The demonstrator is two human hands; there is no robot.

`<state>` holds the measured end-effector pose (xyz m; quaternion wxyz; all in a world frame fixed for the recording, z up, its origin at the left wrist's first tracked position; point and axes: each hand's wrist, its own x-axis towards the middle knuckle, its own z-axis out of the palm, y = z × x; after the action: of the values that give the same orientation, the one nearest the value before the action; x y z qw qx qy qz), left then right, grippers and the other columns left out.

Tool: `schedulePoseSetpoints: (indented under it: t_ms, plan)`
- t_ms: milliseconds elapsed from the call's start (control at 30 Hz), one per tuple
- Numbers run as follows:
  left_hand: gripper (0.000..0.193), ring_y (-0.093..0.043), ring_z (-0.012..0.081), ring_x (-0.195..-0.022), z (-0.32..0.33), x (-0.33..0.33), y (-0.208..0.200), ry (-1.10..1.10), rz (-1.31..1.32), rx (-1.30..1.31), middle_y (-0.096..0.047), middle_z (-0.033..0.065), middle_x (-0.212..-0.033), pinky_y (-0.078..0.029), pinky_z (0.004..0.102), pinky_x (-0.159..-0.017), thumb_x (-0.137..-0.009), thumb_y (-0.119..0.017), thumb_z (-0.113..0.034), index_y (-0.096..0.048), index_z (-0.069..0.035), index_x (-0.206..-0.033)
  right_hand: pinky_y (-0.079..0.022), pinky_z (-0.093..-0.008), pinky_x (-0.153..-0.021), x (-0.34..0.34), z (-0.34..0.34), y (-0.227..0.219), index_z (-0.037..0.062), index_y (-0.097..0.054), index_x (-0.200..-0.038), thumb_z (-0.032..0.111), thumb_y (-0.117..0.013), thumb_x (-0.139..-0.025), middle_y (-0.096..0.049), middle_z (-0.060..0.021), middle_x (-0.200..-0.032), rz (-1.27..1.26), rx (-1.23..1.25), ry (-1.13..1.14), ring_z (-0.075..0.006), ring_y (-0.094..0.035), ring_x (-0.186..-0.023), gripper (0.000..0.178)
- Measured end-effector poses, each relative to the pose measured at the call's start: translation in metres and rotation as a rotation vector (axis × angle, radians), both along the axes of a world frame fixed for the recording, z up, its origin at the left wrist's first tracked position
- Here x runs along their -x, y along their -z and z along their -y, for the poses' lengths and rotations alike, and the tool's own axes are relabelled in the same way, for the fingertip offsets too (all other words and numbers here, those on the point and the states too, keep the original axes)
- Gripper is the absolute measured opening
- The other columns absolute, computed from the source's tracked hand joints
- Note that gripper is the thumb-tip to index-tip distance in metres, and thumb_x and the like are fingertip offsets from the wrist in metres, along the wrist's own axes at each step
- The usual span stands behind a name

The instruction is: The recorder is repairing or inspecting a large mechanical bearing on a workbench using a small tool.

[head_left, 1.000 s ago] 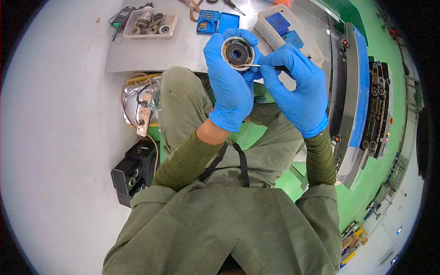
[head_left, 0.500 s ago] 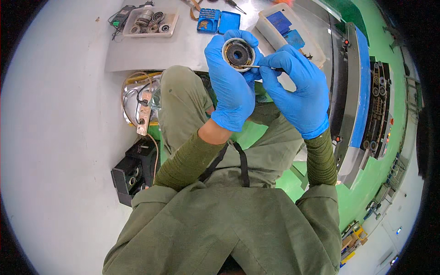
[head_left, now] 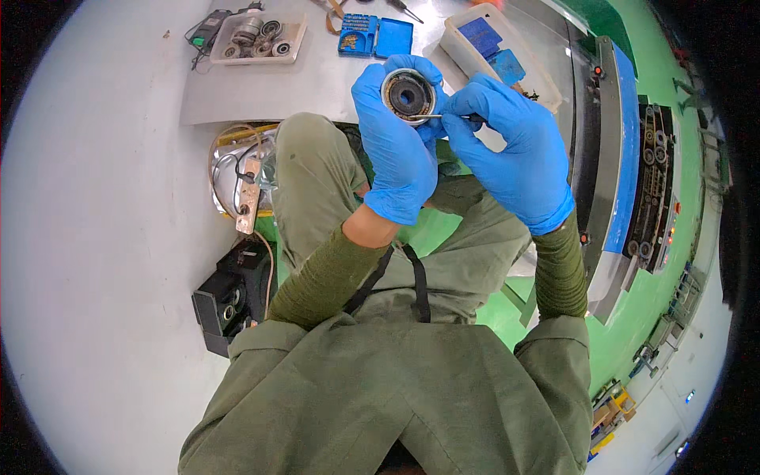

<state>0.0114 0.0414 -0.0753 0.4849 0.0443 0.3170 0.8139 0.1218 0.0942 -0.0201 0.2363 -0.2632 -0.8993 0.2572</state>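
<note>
My left hand [head_left: 396,146], in a blue glove, is closed round a round metal bearing housing [head_left: 387,96] with its open face up. Inside it sit a dark ring and a black centre with a hole; brownish grime lines the inner wall. My right hand [head_left: 511,146], gloved alike, pinches a slim metal pick [head_left: 427,116] with a dark handle mostly hidden by the fingers. The pick's tip reaches over the lower rim into the groove round the dark ring. Both hands are above the near edge of the metal table [head_left: 321,95].
On the table stand a clear tray of bearings [head_left: 261,39], an opened blue bit case [head_left: 376,36], a screwdriver [head_left: 406,10] and a white bin [head_left: 546,77] with blue pieces inside. A power strip [head_left: 248,196] and a black box [head_left: 229,297] are at the left, machinery [head_left: 621,150] at the right.
Both hands have shifted slightly, with the housing a little to the left. The right hand's wrist has moved slightly right, and the pick's tip remains in the groove.
</note>
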Motion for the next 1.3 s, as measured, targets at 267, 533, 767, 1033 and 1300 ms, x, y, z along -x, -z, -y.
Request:
schedulePoseSetpoints:
  t_ms: [267,533,767,1033,1300]
  plan:
    - [0.029,-0.055,0.0094,-0.067,0.001,0.002,-0.003,0.009,0.082,0.001,-0.059,0.0005,-0.083,-0.046,0.0219,-0.053,-0.098,-0.035,-0.032,-0.054,-0.012,-0.091,-0.05,-0.0263,-0.071,0.001,-0.001,-0.006,-0.0004,-0.062,-0.086,-0.001,-0.064,-0.081,-0.062,-0.0071,-0.082,0.052,0.136,0.0,-0.0143,-0.061,-0.074,0.006]
    - [0.032,-0.056,0.0124,-0.064,0.003,0.011,0.002,0.15,0.289,-0.076,-0.059,0.0006,-0.08,-0.045,0.024,-0.054,-0.095,-0.038,-0.037,-0.057,-0.012,-0.091,-0.048,-0.0285,-0.064,-0.001,0.013,-0.008,0.0008,-0.063,-0.086,-0.002,-0.069,-0.078,-0.059,-0.0071,-0.075,0.046,-0.057,0.027,-0.017,-0.061,-0.069,0.011]
    - [0.033,-0.055,0.0126,-0.063,0.001,0.009,-0.001,0.114,0.26,-0.044,-0.059,0.0005,-0.078,-0.04,0.0251,-0.049,-0.095,-0.038,-0.037,-0.058,-0.012,-0.09,-0.048,-0.028,-0.064,-0.002,0.014,-0.007,0.0015,-0.064,-0.086,-0.001,-0.069,-0.077,-0.059,-0.0074,-0.075,0.028,-0.125,0.032,-0.0179,-0.06,-0.067,0.011]
    - [0.032,-0.052,0.0086,-0.061,0.004,0.004,-0.018,0.085,0.107,0.033,-0.056,-0.0004,-0.074,-0.042,0.022,-0.047,-0.098,-0.035,-0.034,-0.057,-0.012,-0.087,-0.045,-0.0338,-0.054,0.0,0.003,-0.01,0.0129,-0.062,-0.084,0.019,-0.069,-0.08,-0.055,-0.0043,-0.072,-0.001,-0.152,0.025,-0.0243,-0.058,-0.063,0.01]
    - [0.031,-0.055,0.0059,-0.064,0.004,0.005,-0.007,0.098,0.03,-0.03,-0.057,-0.0013,-0.075,-0.046,0.0192,-0.049,-0.098,-0.035,-0.03,-0.058,-0.013,-0.086,-0.045,-0.0341,-0.053,0.002,0.001,-0.011,0.0134,-0.06,-0.082,0.02,-0.068,-0.08,-0.054,-0.0044,-0.071,0.029,-0.172,0.014,-0.0249,-0.058,-0.061,0.01]
